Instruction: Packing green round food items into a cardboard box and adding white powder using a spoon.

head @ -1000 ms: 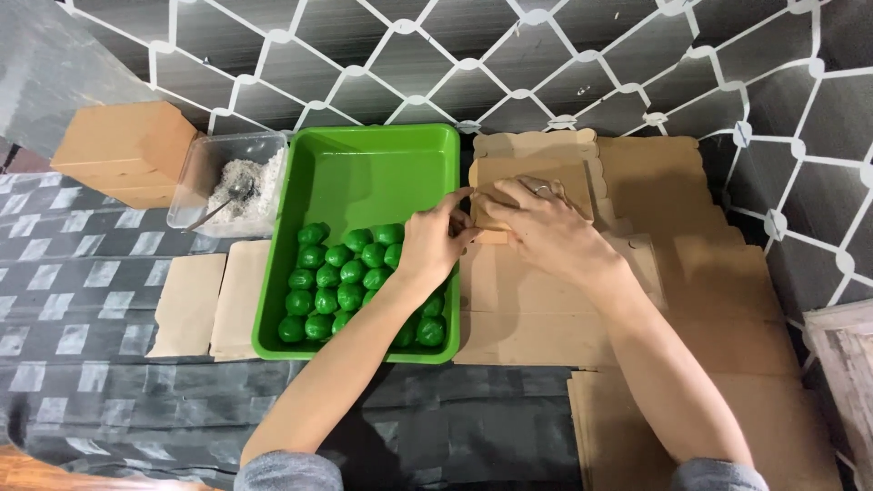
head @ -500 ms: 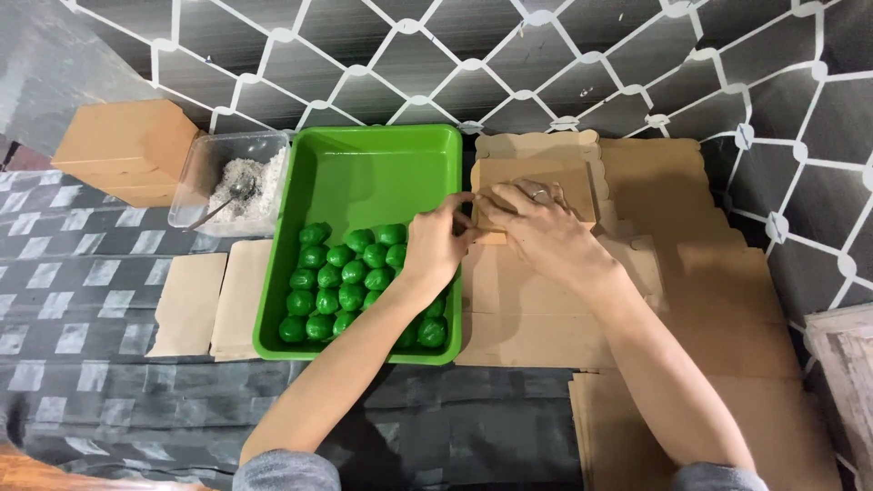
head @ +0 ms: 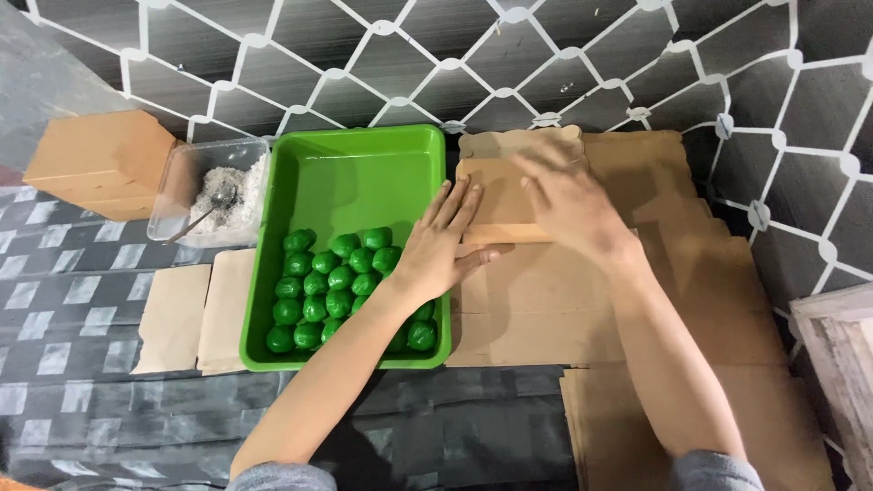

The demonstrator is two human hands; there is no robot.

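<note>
- nothing is gripped by either hand; the left hand (head: 436,250) is laid flat with fingers spread, palm down, across the right rim of the green tray (head: 346,173) and onto the flat cardboard box blank (head: 518,291); the right hand (head: 568,200) is also released, fingers extended and somewhat blurred, pressed or hovering over the upper panel of the blank
- whether the right palm is actually touching the card cannot be told from the blur
- the box blank is spread on the floor just right of the tray, touching or nearly touching its edge; its long axis is run away from the person, toward the patterned wall (head: 546,64); a scalloped flap (head: 518,141) is seen at its far end, just beyond the right fingertips
- the raised fold line lies between the two hands, crosswise; the right hand is nearer to the far flap, the left nearer to the fold's near-left end
- a cluster of green balls (head: 336,286) is held in the near half of the tray, partly hidden under the left forearm; the far half is bare
- a clear tub of white flakes with a spoon (head: 218,200) is set left of the tray; a closed cardboard box (head: 95,159) stands beyond it
- two flat brown sheets (head: 195,314) are laid near-left of the tray; more cardboard (head: 691,273) is stacked under and right of the blank
</note>
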